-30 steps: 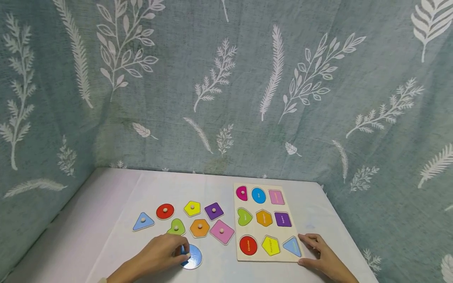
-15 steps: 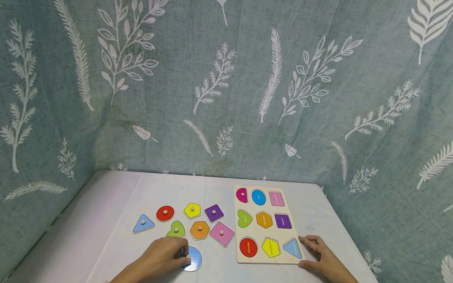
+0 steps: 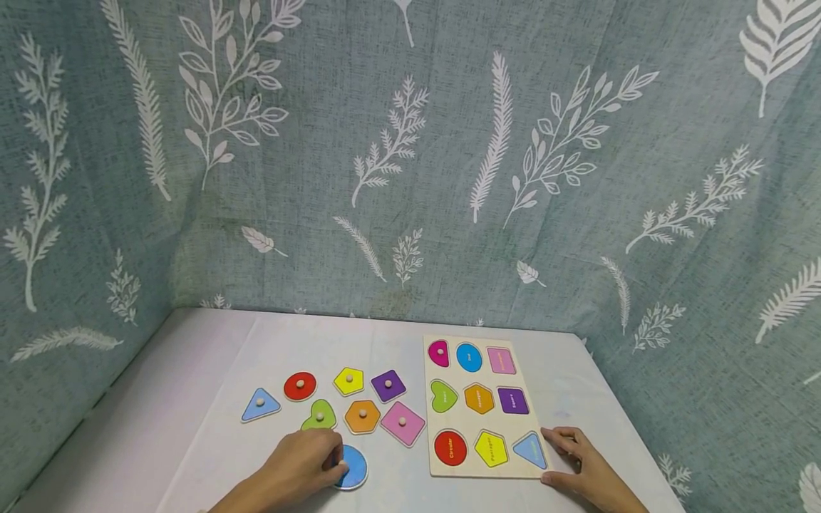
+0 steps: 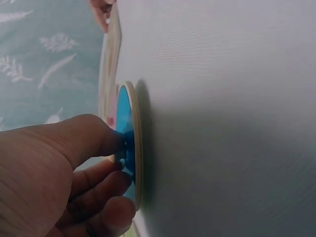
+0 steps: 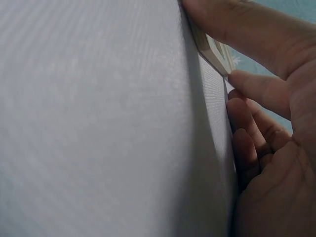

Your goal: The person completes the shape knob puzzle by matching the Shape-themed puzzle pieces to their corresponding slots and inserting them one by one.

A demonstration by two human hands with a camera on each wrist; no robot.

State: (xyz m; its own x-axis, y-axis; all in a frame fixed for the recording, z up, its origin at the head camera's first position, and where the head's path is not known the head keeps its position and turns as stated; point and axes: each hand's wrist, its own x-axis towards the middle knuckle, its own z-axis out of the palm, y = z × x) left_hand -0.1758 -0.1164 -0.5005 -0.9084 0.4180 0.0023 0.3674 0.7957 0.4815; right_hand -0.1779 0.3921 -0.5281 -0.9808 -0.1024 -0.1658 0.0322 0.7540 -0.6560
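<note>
In the head view my left hand (image 3: 301,463) pinches the small knob of a blue oval puzzle piece (image 3: 355,468). The left wrist view shows thumb and fingers at the knob, with the blue piece (image 4: 127,113) just over the table and a shadow beside its wooden rim. On the right, my right hand (image 3: 586,467) touches the edge of the wooden shape puzzle board (image 3: 471,472) at its near right corner, thumb and index finger fairly straight. The right wrist view shows those fingers against the board's edge (image 5: 213,52), the other fingers loosely bent.
Loose knobbed pieces lie left of the board: a blue triangle (image 3: 261,406), red circle (image 3: 299,386), green heart (image 3: 321,413), yellow pentagon (image 3: 349,388), purple square (image 3: 388,393), orange hexagon (image 3: 362,425) and pink rectangle (image 3: 403,433). A magenta semicircle (image 3: 437,346) sits in the board.
The glare on the blue oval piece has faded, and it has shifted very slightly right with my left hand. My right hand and the board stay in place.
</note>
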